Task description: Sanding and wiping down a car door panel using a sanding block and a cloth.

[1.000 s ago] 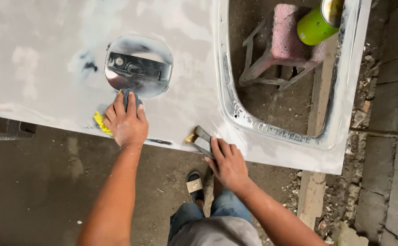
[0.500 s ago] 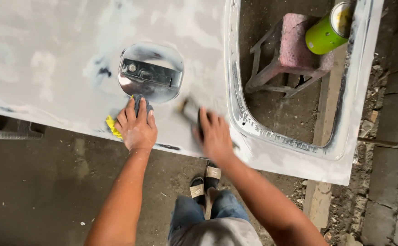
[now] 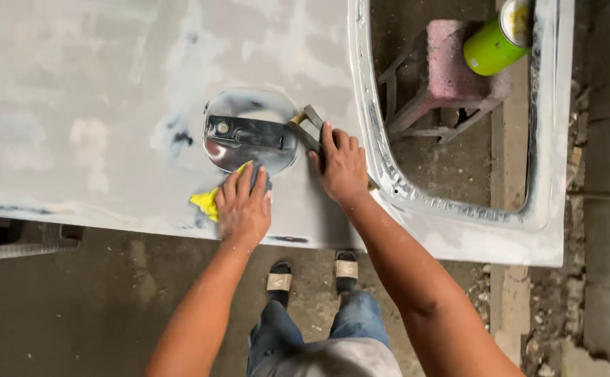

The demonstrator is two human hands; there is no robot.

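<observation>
Right hand (image 3: 343, 167) closed over a flat putty knife (image 3: 310, 126), fingers pressed on top, blade pinned against the grey primed panel (image 3: 95, 105). Long axis of the tool slanting up and away from the grip toward the left, tip touching the right rim of the round recess (image 3: 251, 132) (shiny bare metal with a dark bracket across it). Left hand (image 3: 244, 202) flat below that recess, fingers pressing a yellow cloth (image 3: 206, 201) onto the panel at its lower edge. Recess just beyond both grips, up from the left, up-left from the right; knife tip nearer than either palm. Green can (image 3: 490, 45) well off to the right, apart.
</observation>
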